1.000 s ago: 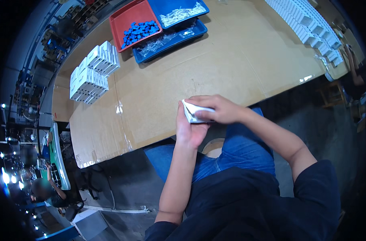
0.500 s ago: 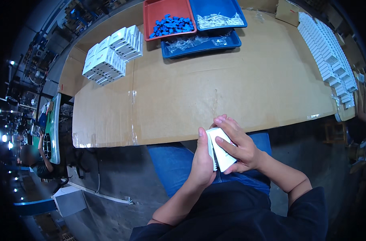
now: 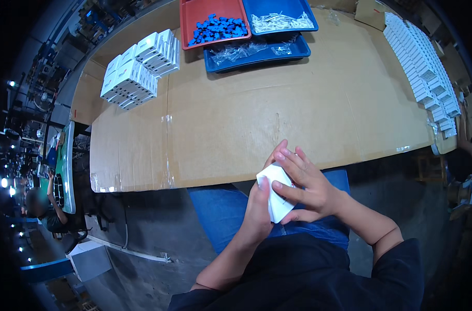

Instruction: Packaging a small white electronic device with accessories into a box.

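Above my lap, just off the table's near edge, I hold a small white plastic box [image 3: 279, 203] between both hands. My left hand [image 3: 257, 210] grips its left side, the thumb pressed along the edge and the other fingers hidden behind. Over the right side and far end lies my right hand [image 3: 311, 192], its thumb and fingers closed around the box. The front of the box is a plain white face, partly covered by my fingers.
Stacked white boxes [image 3: 129, 78] stand at the table's left; long rows of white units [image 3: 422, 72] line the right. At the back, a red tray [image 3: 186, 20] holds blue pieces, a blue tray [image 3: 311, 23] white pieces, and a lower blue tray [image 3: 257, 62] clear bags. A co-worker [image 3: 52, 220] sits far left.
The gap between the two white parts has closed, so they now look like one box. My left thumb has moved onto its face, and the box has turned slightly.
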Available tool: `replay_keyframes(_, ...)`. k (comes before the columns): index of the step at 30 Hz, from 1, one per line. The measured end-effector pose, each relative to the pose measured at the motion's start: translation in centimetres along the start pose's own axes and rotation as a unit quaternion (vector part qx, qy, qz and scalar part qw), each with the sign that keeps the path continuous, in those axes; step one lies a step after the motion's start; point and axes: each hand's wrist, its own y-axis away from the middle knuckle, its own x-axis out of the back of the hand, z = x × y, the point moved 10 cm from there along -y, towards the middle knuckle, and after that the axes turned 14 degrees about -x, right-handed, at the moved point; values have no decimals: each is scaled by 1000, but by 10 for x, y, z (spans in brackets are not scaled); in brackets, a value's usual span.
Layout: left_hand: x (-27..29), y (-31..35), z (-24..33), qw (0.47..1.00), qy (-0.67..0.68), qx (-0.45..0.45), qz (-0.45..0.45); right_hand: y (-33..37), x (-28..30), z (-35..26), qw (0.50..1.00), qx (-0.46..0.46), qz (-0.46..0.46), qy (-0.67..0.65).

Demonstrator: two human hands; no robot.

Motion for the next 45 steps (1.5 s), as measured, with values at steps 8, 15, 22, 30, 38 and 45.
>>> replay_keyframes(8, 5, -15, 17, 993, -85, -86, 1, 1, 43, 39, 842, -185, 219, -457)
replay_keyframes(15, 20, -6, 30, 972, -188, -143, -15, 9, 21, 58, 799, -258, 81, -537)
replay_keyframes(22, 19, -4, 24, 972, -200, -124, -4, 13, 26, 59, 802, -267, 78, -529)
replay_keyframes(30, 35, -9, 6, 977, -167, -118, 62, 8, 9, 77, 783, -326, 85, -524)
replay_keyframes(38, 56, -14, 7, 967, -48, -165, 187, 13, -30, 88, 790, -356, 93, -490)
replay_keyframes(45, 48, -8, 53, 893, -379, -240, 29, 9, -11, 79, 850, -330, 120, -394)
